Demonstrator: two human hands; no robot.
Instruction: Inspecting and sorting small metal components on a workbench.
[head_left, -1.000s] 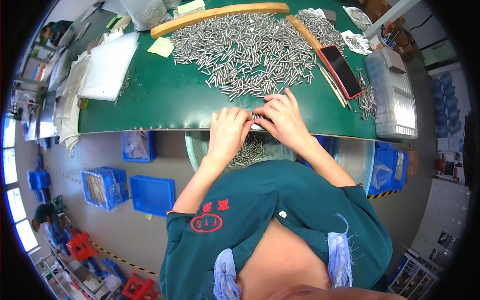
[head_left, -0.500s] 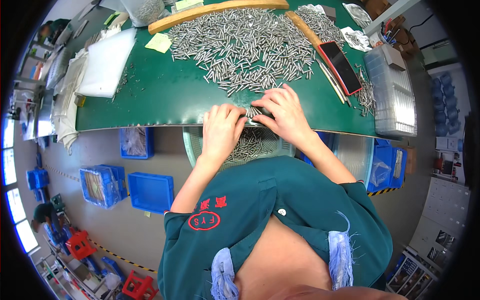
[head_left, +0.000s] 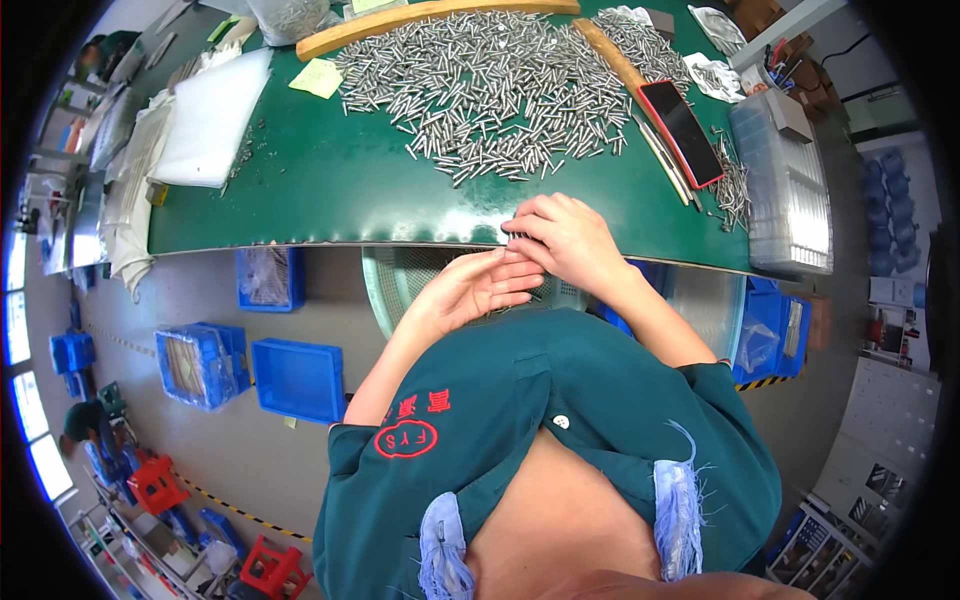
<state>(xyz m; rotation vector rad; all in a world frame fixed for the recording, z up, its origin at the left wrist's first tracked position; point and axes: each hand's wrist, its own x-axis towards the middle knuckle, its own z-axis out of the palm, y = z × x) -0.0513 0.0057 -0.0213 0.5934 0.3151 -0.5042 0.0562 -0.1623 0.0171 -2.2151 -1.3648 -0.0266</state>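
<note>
A small bundle of metal pins (head_left: 520, 238) sits at the green table's (head_left: 300, 200) near edge, pinched in the curled right hand (head_left: 570, 240). The left hand (head_left: 470, 290), open palm-up, waits just below; the pins' long axis seemingly runs left-right.

green table (head_left: 300, 200), silvery metal pins (head_left: 490, 90), blue bins (head_left: 298, 378), red-edged phone (head_left: 683, 118)

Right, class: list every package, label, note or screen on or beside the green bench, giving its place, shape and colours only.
Phone: right of the pin heap, flat rectangle, dark screen, red rim.
Sticky note: left of the heap, pale yellow square.
Foil packets: far right corner, crumpled silver.
Clear plastic trays: right bench edge, stacked, ribbed.
Wrapped blue crate: floor at left, clear film over it.
</note>
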